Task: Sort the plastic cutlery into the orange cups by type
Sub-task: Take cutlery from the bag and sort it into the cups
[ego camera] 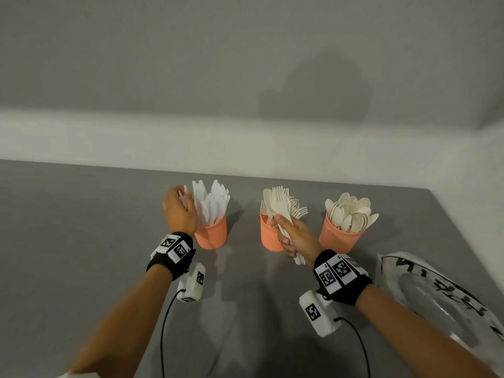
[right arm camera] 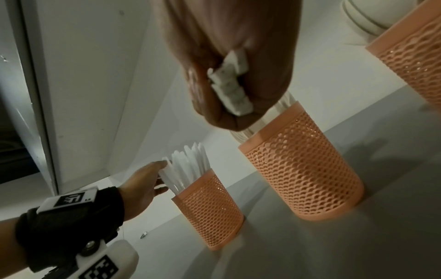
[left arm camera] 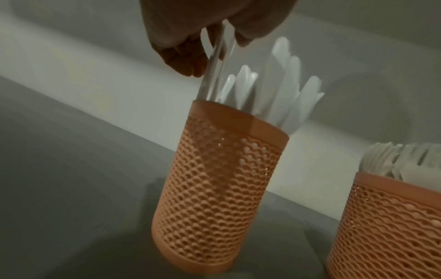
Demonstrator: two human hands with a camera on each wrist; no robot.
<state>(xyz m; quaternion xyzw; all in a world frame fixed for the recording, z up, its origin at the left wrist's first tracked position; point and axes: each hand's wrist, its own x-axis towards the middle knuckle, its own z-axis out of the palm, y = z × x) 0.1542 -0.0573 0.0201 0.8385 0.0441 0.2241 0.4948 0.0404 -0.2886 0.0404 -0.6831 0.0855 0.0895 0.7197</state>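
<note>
Three orange mesh cups stand in a row on the grey table. The left cup [ego camera: 211,237] [left arm camera: 219,188] [right arm camera: 210,209] holds white knives [ego camera: 214,204]. My left hand [ego camera: 182,199] [left arm camera: 214,55] [right arm camera: 152,179] pinches a white knife [left arm camera: 213,75] whose lower end is inside that cup. The middle cup [ego camera: 267,238] [right arm camera: 303,169] holds cream forks [ego camera: 297,208]. Just in front of it, my right hand [ego camera: 285,234] [right arm camera: 229,90] grips a bundle of cream cutlery [ego camera: 281,203] with fork heads up. The right cup [ego camera: 338,237] [right arm camera: 410,47] is full of cream spoons [ego camera: 350,214].
A crumpled clear plastic bag [ego camera: 436,293] with black print lies at the table's right edge beside my right forearm. A pale wall ledge [ego camera: 245,148] runs behind the cups. Bare grey tabletop [ego camera: 81,227] lies to the left and in front.
</note>
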